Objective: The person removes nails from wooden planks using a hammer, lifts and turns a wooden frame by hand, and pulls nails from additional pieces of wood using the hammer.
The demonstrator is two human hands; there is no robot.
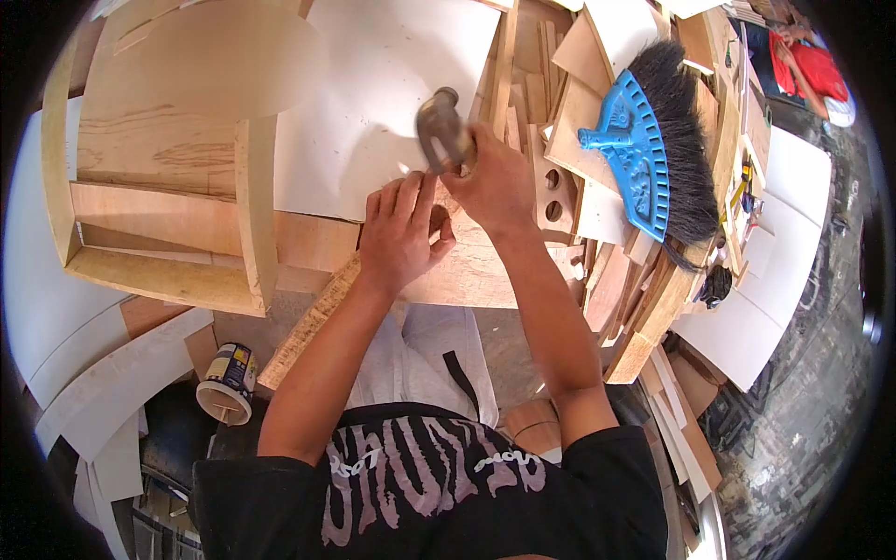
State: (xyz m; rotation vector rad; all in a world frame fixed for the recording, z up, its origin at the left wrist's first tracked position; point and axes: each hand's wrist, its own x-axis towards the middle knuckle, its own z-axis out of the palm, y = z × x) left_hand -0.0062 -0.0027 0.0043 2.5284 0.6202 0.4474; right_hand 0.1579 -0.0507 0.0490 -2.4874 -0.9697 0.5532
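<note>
My right hand (495, 187) is closed around a claw hammer (441, 126), its metal head raised above the work and slightly blurred. Just left of it, my left hand (399, 229) lies on the edge of a white panel (373, 103) and the plywood (467, 266) below it. Its fingers are stretched forward, and the thumb stands apart from them. Whether a nail is between the fingertips or under the hammer is too small to tell. A rough wooden strip (313, 322) runs beneath my left forearm.
A curved wooden frame (252, 215) stands at the left. On the right, a blue brush head (635, 149) with black bristles rests on stacked wood offcuts (569, 112). A white tub (226, 383) is at lower left. Another person (812, 65) is at the far upper right.
</note>
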